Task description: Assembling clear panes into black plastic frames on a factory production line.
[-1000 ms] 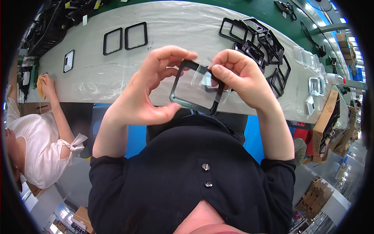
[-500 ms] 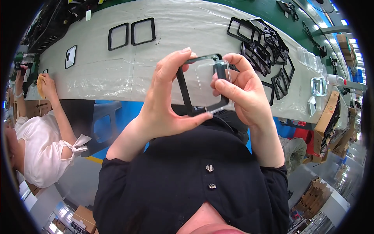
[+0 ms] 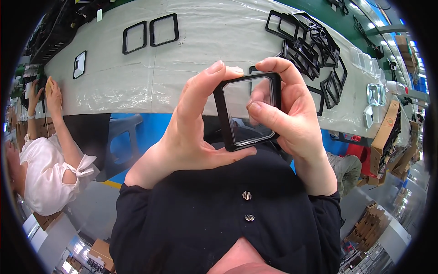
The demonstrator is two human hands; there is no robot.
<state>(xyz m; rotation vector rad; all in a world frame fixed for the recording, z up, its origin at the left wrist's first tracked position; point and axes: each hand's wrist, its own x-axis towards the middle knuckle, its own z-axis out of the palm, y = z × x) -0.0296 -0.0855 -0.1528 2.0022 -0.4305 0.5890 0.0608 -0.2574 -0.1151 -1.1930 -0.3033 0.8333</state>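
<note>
Pinching a black frame point(image 3: 223, 114), left hand point(image 3: 188, 125) and right hand point(image 3: 297, 112) flank its clear panel point(image 3: 242, 109).

Left hand point(image 3: 188, 125): grips a black, rounded-rectangular frame point(image 3: 223, 116); thumb along lower edge, fingers at upper left corner.
Right hand point(image 3: 295, 114): holds the frame's right side; thumb in front of the transparent flat panel point(image 3: 240, 100), fingertip visible behind it.
Pale, film-covered counter point(image 3: 210, 43): two black rectangular frames point(image 3: 152, 32) at left, side by side; overlapping pile of black frames point(image 3: 305, 55) at right.
</note>
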